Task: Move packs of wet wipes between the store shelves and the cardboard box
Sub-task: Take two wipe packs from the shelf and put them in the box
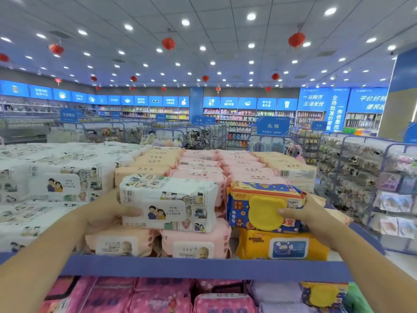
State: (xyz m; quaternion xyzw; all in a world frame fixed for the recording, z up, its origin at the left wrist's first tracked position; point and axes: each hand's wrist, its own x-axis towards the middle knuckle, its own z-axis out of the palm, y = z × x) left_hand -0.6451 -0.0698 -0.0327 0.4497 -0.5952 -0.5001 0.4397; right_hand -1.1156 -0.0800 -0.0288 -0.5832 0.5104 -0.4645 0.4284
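My left hand point(106, 214) grips the left end of a white wet-wipes pack point(171, 202) printed with cartoon panels, held just above the pink packs point(194, 243) on the top shelf. My right hand point(302, 212) grips the right end of a blue-and-orange pack point(261, 206), thumb on its yellow bear-shaped lid. That pack sits on or just over a yellow pack point(282, 245) with a blue lid. No cardboard box is in view.
The top shelf's blue front rail point(203, 266) runs across below my hands. White packs point(58, 181) fill the left, peach and pink packs point(225, 166) the back. Pink packs point(158, 297) lie on the lower shelf. A rack of hanging goods point(370, 177) stands on the right.
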